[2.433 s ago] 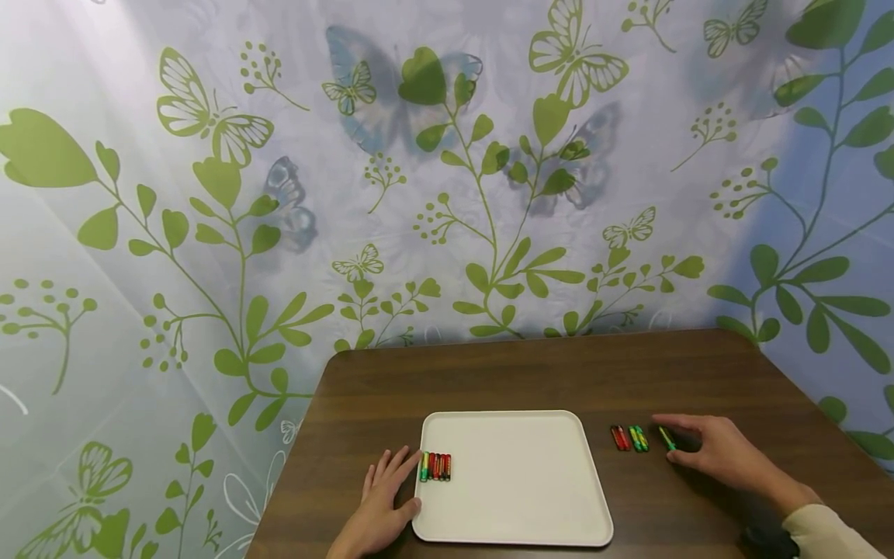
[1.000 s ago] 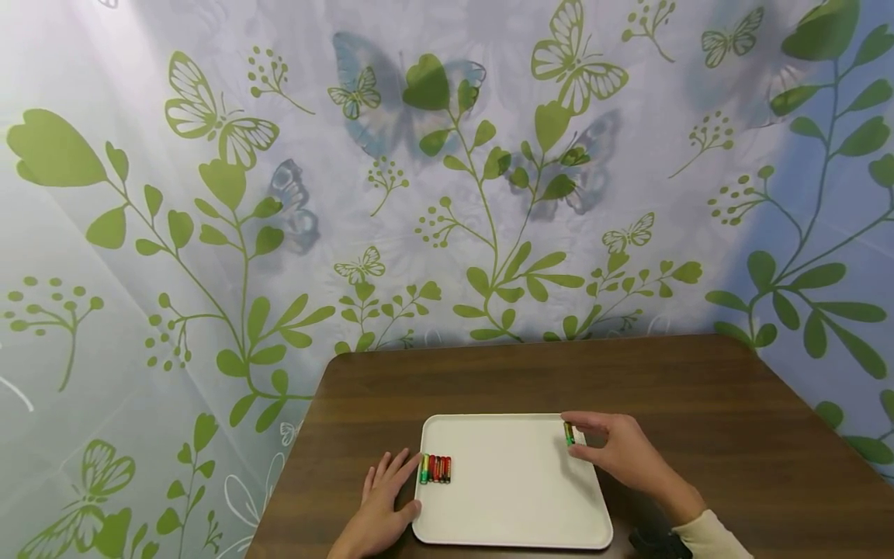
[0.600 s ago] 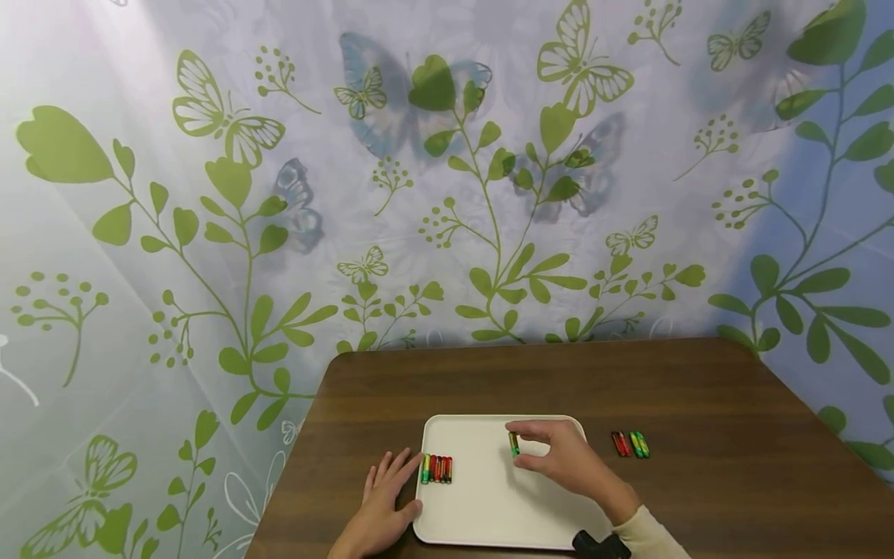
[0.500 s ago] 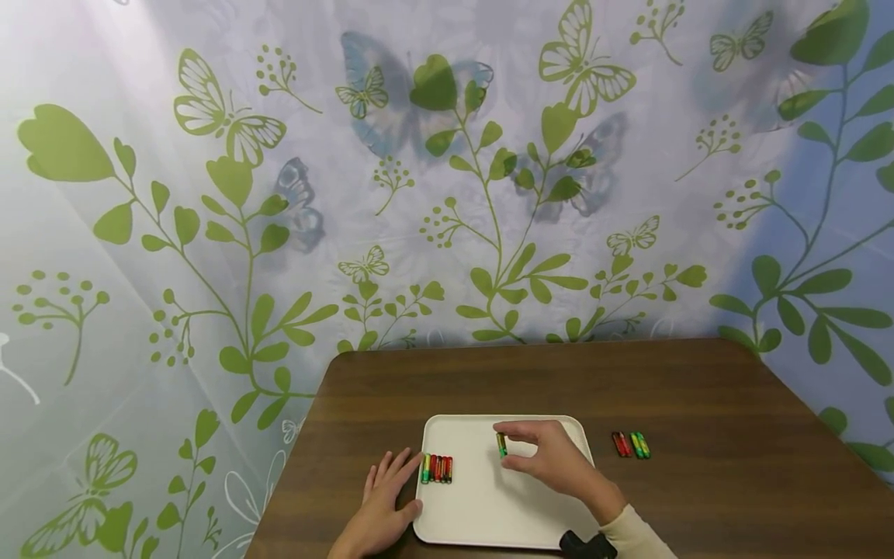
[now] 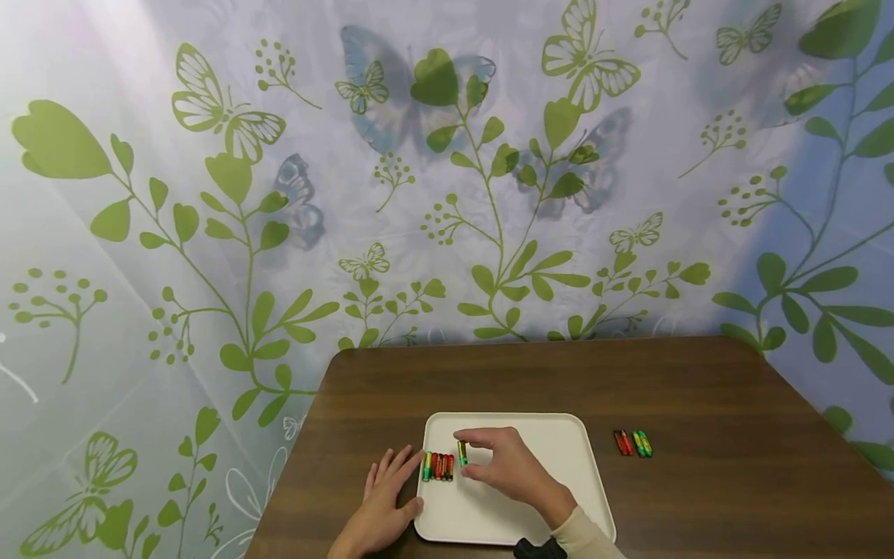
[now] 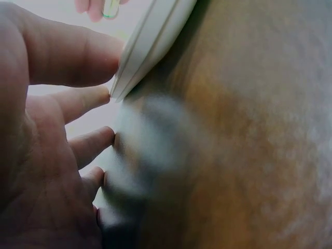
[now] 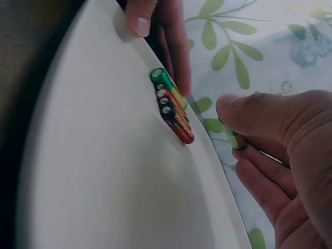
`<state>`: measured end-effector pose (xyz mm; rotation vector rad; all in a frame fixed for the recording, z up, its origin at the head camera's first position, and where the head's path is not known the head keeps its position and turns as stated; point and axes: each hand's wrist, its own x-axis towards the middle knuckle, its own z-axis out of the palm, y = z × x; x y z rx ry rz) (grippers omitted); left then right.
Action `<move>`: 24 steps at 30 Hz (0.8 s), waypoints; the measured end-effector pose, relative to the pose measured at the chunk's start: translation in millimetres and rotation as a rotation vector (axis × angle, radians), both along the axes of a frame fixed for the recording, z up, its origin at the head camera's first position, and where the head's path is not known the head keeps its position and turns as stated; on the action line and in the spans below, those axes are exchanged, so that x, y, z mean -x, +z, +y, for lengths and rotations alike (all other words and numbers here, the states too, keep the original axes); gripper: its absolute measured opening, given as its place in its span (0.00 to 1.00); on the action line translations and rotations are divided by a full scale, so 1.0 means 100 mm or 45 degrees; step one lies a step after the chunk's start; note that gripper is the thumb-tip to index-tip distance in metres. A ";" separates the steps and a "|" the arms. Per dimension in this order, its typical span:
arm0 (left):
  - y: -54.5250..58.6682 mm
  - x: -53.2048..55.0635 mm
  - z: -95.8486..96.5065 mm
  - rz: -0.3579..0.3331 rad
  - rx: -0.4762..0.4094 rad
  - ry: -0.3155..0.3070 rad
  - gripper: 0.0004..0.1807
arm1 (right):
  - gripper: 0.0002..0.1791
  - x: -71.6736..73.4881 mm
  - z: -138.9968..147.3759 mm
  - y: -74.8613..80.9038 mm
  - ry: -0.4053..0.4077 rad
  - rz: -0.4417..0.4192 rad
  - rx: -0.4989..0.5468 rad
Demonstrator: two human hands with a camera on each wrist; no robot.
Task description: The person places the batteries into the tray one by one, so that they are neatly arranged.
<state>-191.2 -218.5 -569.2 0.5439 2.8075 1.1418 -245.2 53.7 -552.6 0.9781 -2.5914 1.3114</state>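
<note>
My right hand (image 5: 506, 470) pinches a green-and-gold battery (image 5: 462, 453) between thumb and fingers, over the white tray (image 5: 538, 512). Just left of it, a row of several batteries (image 5: 440, 466) lies along the tray's left edge: a green-and-yellow one outermost, red-and-black ones beside it. In the right wrist view the pinched battery (image 7: 236, 140) is partly covered by the thumb. My left hand (image 5: 377, 508) lies at the tray's left side, fingers extended. The left wrist view has its thumb (image 6: 78, 54) and index fingertip right at the tray rim (image 6: 148, 44).
On the brown table (image 5: 698, 388), right of the tray, lie two red-and-black batteries (image 5: 623, 442) and, close by, two green-and-yellow batteries (image 5: 642, 443). A patterned cloth backdrop (image 5: 447, 194) stands behind the table. A black device (image 5: 539, 549) is on the right wrist.
My right hand has picked up the green battery from the table's right side and carried it leftward across the tray to beside the row. The left hand has stayed at the tray edge.
</note>
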 end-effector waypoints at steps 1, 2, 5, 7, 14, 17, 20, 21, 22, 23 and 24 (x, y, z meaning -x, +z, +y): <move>0.00 0.00 0.00 0.002 0.004 -0.003 0.37 | 0.26 0.00 -0.02 -0.01 -0.010 0.015 -0.016; 0.00 0.01 0.00 0.004 0.008 -0.004 0.37 | 0.26 -0.01 -0.04 -0.02 -0.016 0.026 -0.031; -0.01 0.01 0.01 -0.003 0.011 -0.002 0.38 | 0.25 -0.01 -0.07 -0.06 -0.023 0.075 -0.083; -0.01 0.01 0.01 -0.010 0.011 -0.002 0.38 | 0.25 -0.01 -0.09 -0.09 -0.024 0.116 -0.107; 0.00 0.01 0.01 0.005 0.006 -0.006 0.37 | 0.24 -0.04 -0.14 -0.11 -0.027 0.159 -0.135; 0.00 0.01 0.01 0.008 0.007 -0.011 0.37 | 0.24 -0.04 -0.15 -0.13 -0.031 0.155 -0.165; 0.00 0.01 0.02 0.008 0.006 -0.012 0.37 | 0.24 -0.04 -0.17 -0.16 -0.039 0.161 -0.194; 0.00 0.01 0.02 0.005 0.004 -0.011 0.37 | 0.24 -0.04 -0.17 -0.16 -0.041 0.167 -0.198; 0.00 0.01 0.02 0.006 0.004 -0.010 0.37 | 0.24 -0.04 -0.18 -0.16 -0.038 0.170 -0.195; 0.01 0.01 0.02 0.008 0.003 -0.008 0.37 | 0.24 -0.04 -0.18 -0.16 -0.036 0.171 -0.190; 0.01 0.01 0.02 0.005 -0.001 -0.007 0.37 | 0.24 -0.04 -0.19 -0.17 -0.034 0.174 -0.188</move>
